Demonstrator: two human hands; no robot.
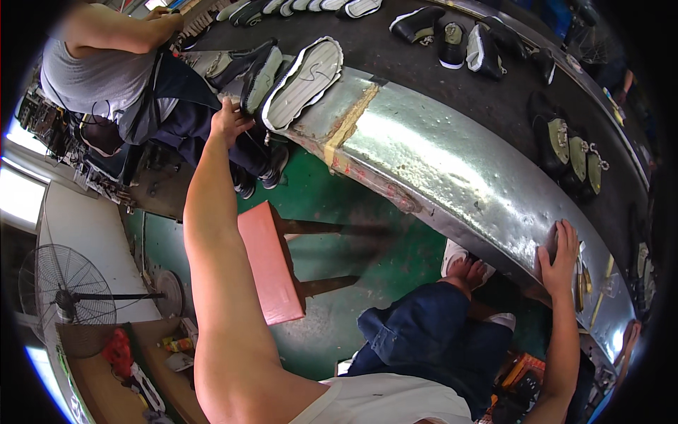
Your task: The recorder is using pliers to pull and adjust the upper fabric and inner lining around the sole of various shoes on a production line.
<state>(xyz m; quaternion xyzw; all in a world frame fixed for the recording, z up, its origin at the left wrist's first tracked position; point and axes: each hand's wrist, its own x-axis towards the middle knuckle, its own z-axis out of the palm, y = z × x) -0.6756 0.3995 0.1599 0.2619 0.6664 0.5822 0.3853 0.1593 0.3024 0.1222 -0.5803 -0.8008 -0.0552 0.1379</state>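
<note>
My left hand [229, 125] reaches out to the far left end of the metal-topped bench [438, 169]. Its thumb and fingers are apart, close by a dark shoe with a pale sole [263, 79] tipped on its side; whether they touch is hard to make out. Beside that shoe leans another shoe [305, 83], its white ridged sole facing me and its edge ragged. At the right, my right hand [560, 256] rests on the bench's near edge with fingers spread, holding nothing. Slim tools with yellow handles [583, 283] lie just right of it.
Beyond the metal top runs a dark belt [381, 49] carrying several shoes [452, 44]. A person in a grey top [99, 78] stands at the left. On the green floor are a reddish stool [272, 265] and a fan [65, 300]; a cardboard box [99, 378] sits lower left.
</note>
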